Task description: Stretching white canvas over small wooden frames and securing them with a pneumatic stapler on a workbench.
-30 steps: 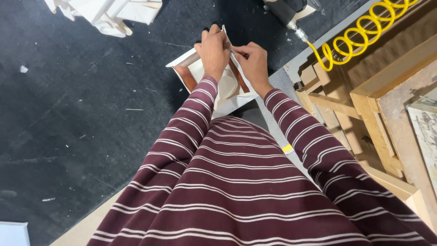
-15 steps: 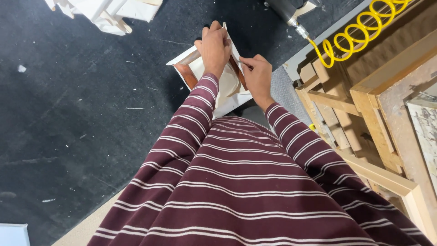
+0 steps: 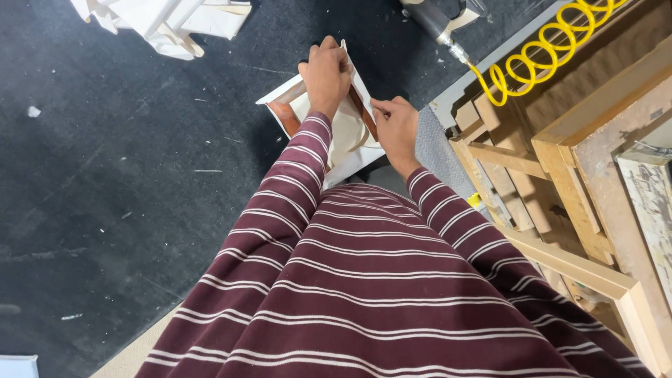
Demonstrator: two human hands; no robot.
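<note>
Small wooden frame with canvas (image 3: 329, 126), back side up, on the dark work surface (image 3: 126, 175) directly under both hands.

Head view, hands. Left hand (image 3: 326, 73) laid over the far upper edge of the frame, fingers curled down onto it, pressing; closed on the frame edge rather than lifted. Right hand (image 3: 396, 129) at the near right edge, thumb and forefinger pinched together on the loose canvas flap (image 3: 360, 105) folded over the brown wooden bar (image 3: 283, 117). Hands close together, not touching.

Head view, change. Compared with one second ago: right hand drawn back from beside the left hand toward the body, down along the right edge of the frame; left hand in the same place on the far edge. Frame itself not visibly shifted. Judged meaning: left hand acting as anchor, right hand working along the fold of canvas, that edge not yet fastened flat.

Head view, surroundings. Beyond the left hand, well apart: heap of white folded canvas pieces (image 3: 164, 21). Beyond and to the right of the right hand: pneumatic tool (image 3: 437, 15) with coiled yellow air hose (image 3: 542, 59). Right of the right hand: stacked bare wooden stretcher frames (image 3: 560, 182). Below the hands: striped maroon sleeves (image 3: 294, 189).
</note>
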